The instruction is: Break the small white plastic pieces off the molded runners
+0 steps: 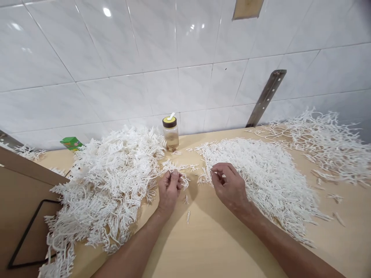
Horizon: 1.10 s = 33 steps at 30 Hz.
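Between the thumb and fingers of my left hand (169, 189) is a white branching sprig (185, 168), its thin twigs sticking out toward the right. My right hand (228, 185) is closed in a pinch at the left edge of a pile of small white sprigs (269, 181); whatever its fingertips hold is too small to make out. To the left of my left hand rises a bigger heap of white branched pieces (116, 177). Two tiny loose sprig bits (188, 217) lie on the table in front of my hands.
A jar with a yellow and brown lid (171, 133) stands at the back near the tiled wall. Bare white branches (327, 143) are heaped far right. A brown box with a black handle (26, 212) borders the left side. Behind the left heap sits a green packet (71, 143).
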Tool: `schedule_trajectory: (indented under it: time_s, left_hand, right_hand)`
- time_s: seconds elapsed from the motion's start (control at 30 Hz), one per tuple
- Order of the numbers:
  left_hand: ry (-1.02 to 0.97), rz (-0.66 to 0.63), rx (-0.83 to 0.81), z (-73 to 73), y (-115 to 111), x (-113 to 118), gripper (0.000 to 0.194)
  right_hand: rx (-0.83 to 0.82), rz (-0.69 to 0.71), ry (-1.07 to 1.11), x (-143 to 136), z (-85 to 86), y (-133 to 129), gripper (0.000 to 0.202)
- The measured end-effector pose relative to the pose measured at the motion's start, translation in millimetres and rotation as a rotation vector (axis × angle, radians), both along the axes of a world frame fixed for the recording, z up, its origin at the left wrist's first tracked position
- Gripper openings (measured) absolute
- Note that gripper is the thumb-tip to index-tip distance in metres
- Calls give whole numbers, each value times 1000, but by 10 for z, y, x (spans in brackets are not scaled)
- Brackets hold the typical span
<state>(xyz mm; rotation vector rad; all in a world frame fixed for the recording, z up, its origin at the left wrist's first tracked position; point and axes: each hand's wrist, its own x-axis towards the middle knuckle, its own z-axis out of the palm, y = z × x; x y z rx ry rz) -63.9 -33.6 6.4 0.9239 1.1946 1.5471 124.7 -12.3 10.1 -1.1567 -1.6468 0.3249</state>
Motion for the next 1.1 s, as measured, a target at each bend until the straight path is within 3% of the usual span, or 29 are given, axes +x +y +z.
schedule_trajectory:
  time_s: [0.23,0.5,0.57,0.63,0.73,0.87,0.97,1.1]
  left_hand:
    - [-43,53,-6,15,15,-39,43]
    - [-52,55,-8,-11,39,-79,42]
    - [-37,47,5,-12,38,-77,42]
    - [-10,38,28,-15,26,-72,42]
    - [115,42,88,-27,-20,-59,40]
    - [652,-38,375,-49,-102,-9,31]
    - [994,-271,633,-54,-151,65,17]
    - [1164,-455,790,-24,-217,172,18]
  right_hand:
    - [-74,539,-281,-244,-70,-275,16]
    - [-174,683,-622,-333,-21,-419,25]
    - [-194,736,-683,-289,20,-392,17]
    - [-221,695,-721,-219,49,-315,13]
    - [-251,431,-741,-81,58,-144,20]
    - [-230,118,-607,58,63,16,21]
    - [-310,134,-376,67,111,32,24]
    - [-649,381,-97,29,165,18,45]
